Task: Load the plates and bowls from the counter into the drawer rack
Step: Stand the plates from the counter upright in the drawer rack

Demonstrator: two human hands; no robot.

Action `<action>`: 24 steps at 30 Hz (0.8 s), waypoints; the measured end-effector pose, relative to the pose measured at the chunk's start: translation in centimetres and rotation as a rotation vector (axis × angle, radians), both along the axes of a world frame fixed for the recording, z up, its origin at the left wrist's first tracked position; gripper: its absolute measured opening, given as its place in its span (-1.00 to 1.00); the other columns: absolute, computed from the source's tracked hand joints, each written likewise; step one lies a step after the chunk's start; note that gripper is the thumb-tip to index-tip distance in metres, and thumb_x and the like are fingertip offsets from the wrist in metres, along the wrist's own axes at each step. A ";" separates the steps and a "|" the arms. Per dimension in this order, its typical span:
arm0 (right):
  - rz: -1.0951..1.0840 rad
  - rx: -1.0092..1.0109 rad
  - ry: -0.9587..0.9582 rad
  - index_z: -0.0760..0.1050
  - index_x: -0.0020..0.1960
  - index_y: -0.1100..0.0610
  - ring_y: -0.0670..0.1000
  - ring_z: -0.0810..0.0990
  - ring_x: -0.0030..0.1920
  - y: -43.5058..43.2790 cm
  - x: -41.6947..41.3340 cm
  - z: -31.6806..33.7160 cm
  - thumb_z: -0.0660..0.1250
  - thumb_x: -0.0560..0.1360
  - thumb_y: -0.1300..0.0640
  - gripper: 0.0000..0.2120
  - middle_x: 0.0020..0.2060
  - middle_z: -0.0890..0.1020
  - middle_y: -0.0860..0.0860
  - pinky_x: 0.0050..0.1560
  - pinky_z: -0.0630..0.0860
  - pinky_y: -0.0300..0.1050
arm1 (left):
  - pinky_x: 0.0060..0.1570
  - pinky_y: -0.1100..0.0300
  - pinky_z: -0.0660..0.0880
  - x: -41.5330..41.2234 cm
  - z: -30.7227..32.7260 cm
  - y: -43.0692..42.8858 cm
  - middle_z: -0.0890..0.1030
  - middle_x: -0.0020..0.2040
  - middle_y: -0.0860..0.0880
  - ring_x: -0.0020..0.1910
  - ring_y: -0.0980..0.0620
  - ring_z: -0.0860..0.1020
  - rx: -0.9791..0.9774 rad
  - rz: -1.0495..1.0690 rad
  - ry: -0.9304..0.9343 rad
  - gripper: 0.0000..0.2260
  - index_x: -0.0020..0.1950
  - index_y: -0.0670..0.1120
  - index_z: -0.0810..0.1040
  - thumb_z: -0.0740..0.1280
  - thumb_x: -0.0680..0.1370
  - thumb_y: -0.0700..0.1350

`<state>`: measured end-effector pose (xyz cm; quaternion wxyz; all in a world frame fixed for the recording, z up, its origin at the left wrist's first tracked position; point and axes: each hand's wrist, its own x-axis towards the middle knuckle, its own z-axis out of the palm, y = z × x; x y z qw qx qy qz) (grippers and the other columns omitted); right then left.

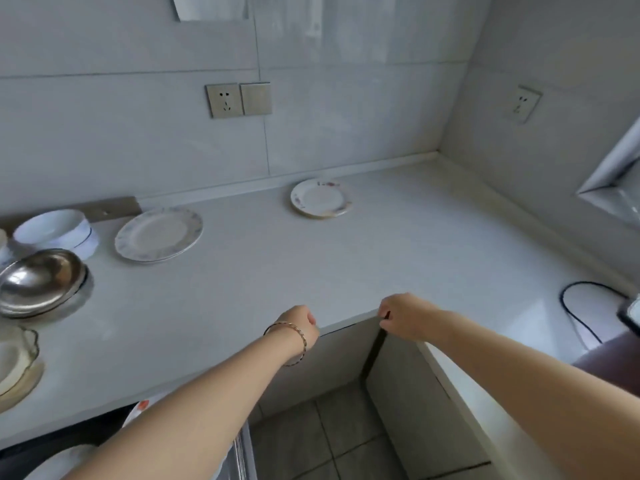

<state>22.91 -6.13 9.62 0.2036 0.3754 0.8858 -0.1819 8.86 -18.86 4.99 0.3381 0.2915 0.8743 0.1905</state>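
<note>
The left hand [300,325] and right hand [403,317] curl at the pale counter's [242,271] edge; fingertips hidden, I cannot tell their hold.

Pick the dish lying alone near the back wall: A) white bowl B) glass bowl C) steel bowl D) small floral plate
D: the small floral plate lies alone by the backsplash; the white bowl, steel bowl and glass bowl cluster at the counter's left end.
</note>
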 end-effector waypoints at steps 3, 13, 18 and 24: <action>-0.018 0.005 0.031 0.42 0.29 0.06 0.10 0.48 0.25 3.3 -0.2 0.5 0.15 0.55 0.08 -0.67 0.29 0.47 0.05 0.19 0.41 -0.11 | 0.14 0.16 0.45 -0.1 0.2 2.9 0.56 0.18 -0.07 0.16 -0.07 0.54 0.011 0.054 -0.018 -0.77 0.13 -0.07 0.51 0.16 0.53 -0.18; 0.011 -0.042 0.051 0.46 0.27 0.07 0.07 0.47 0.26 14.6 -5.6 -0.4 0.20 0.54 0.04 -0.67 0.27 0.50 0.03 0.26 0.40 -0.10 | 0.09 0.16 0.48 -7.0 -0.6 13.5 0.62 0.00 -0.16 0.11 -0.12 0.60 0.056 0.136 -0.017 -0.79 0.05 -0.14 0.54 0.16 0.51 -0.24; -0.061 -0.092 0.083 0.48 0.25 0.09 0.08 0.50 0.23 22.4 -10.9 -2.4 0.21 0.53 0.08 -0.69 0.23 0.54 0.04 0.23 0.42 -0.10 | 0.13 0.12 0.49 -14.0 -2.0 20.6 0.62 0.10 -0.21 0.10 -0.13 0.61 0.069 0.185 -0.005 -0.76 0.10 -0.22 0.55 0.16 0.51 -0.27; -0.171 -0.155 0.070 0.48 0.25 0.09 0.07 0.50 0.24 33.0 -20.1 -5.3 0.22 0.52 0.10 -0.69 0.23 0.54 0.05 0.23 0.41 -0.11 | 0.15 0.03 0.52 -24.2 -5.0 30.0 0.60 0.01 -0.27 0.03 -0.18 0.60 0.049 0.285 -0.068 -0.80 0.00 -0.25 0.55 0.15 0.55 -0.25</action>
